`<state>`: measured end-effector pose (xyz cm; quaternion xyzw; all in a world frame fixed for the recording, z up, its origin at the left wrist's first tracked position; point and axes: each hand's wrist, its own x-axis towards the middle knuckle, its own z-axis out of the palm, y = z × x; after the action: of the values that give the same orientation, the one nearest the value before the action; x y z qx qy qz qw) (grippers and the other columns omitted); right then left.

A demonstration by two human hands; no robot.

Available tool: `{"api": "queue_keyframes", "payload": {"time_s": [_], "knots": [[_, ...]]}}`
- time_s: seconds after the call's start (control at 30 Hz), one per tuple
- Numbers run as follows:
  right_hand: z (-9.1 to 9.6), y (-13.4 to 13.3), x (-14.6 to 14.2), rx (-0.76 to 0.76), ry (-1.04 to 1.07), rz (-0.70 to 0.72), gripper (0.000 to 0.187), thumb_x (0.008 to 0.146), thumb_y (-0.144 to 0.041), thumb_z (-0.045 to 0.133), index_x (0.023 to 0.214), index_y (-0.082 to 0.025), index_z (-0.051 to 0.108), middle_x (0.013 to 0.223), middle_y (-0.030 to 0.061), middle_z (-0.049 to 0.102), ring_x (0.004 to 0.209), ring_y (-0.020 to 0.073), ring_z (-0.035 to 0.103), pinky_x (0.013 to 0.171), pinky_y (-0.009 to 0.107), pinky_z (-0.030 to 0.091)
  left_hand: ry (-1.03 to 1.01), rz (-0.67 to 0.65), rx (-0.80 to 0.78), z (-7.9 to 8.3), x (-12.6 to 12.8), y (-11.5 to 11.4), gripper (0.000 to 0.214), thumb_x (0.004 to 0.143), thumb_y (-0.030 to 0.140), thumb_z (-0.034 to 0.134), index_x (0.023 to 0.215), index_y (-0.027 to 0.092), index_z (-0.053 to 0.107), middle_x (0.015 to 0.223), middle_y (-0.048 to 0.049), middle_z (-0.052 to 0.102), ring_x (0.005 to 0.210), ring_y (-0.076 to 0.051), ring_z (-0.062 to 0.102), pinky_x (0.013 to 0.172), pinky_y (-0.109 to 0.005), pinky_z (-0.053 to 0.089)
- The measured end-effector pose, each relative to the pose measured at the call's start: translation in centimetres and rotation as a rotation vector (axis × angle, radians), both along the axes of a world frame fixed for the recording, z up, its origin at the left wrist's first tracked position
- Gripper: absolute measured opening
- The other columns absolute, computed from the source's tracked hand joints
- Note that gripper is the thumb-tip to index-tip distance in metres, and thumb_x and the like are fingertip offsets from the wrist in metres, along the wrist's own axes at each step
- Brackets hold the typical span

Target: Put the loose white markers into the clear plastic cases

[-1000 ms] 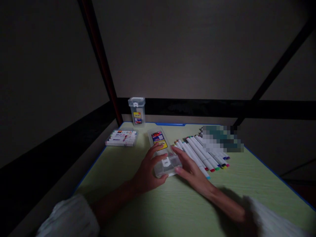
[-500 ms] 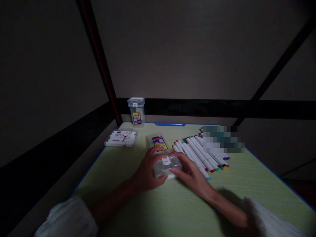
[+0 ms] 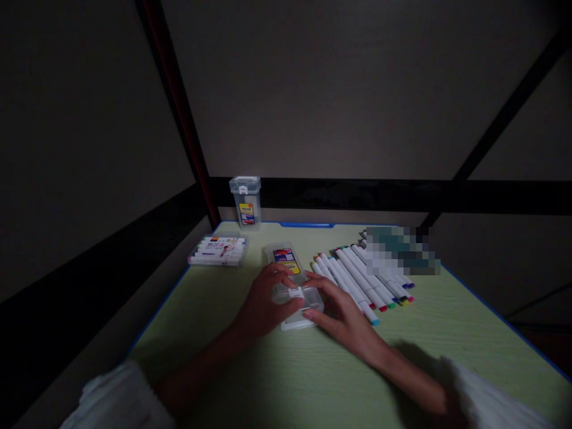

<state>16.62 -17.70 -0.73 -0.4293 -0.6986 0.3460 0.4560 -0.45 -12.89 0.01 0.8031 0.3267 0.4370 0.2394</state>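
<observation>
A clear plastic marker case (image 3: 292, 280) with a red and yellow label lies on the pale green table (image 3: 313, 369). My left hand (image 3: 261, 304) grips its near left end, thumb and fingers curled round the lid. My right hand (image 3: 339, 310) holds the near right end, fingers pressed on the lid by its white clasp. The lid end stands slightly raised off the white base. A row of several white markers (image 3: 361, 277) with coloured tips lies just right of the case.
A flat clear case full of markers (image 3: 218, 250) lies at the left. An upright clear case (image 3: 245, 201) stands at the back edge. A blurred patch (image 3: 402, 250) covers the far markers. Dark walls and bars surround the table.
Both hands closed in on the case's near end. The lid end has been worked at the clasp and now sits apart from the white base.
</observation>
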Motion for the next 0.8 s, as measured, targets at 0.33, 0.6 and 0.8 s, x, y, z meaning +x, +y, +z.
{"api": "queue_keyframes", "payload": {"time_s": [0.33, 0.6, 0.8], "knots": [[-0.4, 0.3, 0.2, 0.073, -0.075, -0.001, 0.031, 0.077, -0.035, 0.057, 0.105, -0.023, 0.051, 0.124, 0.0077, 0.048, 0.118, 0.0218, 0.041, 0.095, 0.039, 0.036, 0.497, 0.116, 0.173, 2.2, 0.3, -1.3, 0.010, 0.074, 0.024, 0.055, 0.078, 0.016, 0.056, 0.088, -0.0056, 0.054, 0.087, -0.020, 0.050, 0.080, -0.036, 0.042], [-0.5, 0.4, 0.2, 0.102, -0.091, -0.010, 0.029, 0.077, -0.034, 0.057, 0.103, -0.022, 0.051, 0.122, 0.0082, 0.050, 0.116, 0.0217, 0.043, 0.093, 0.039, 0.038, 0.798, 0.117, 0.220, 3.3, 0.8, -2.2, 0.013, 0.082, 0.022, 0.045, 0.085, 0.013, 0.053, 0.091, -0.0081, 0.052, 0.087, -0.021, 0.047, 0.077, -0.037, 0.042], [-0.6, 0.4, 0.3, 0.107, -0.102, -0.005, 0.030, 0.077, -0.033, 0.057, 0.104, -0.022, 0.049, 0.122, 0.0077, 0.049, 0.118, 0.0209, 0.041, 0.094, 0.038, 0.037, 0.878, 0.065, 0.206, 4.5, 1.1, -1.8, 0.011, 0.082, 0.022, 0.045, 0.086, 0.013, 0.052, 0.092, -0.0076, 0.052, 0.089, -0.022, 0.047, 0.076, -0.036, 0.041]]}}
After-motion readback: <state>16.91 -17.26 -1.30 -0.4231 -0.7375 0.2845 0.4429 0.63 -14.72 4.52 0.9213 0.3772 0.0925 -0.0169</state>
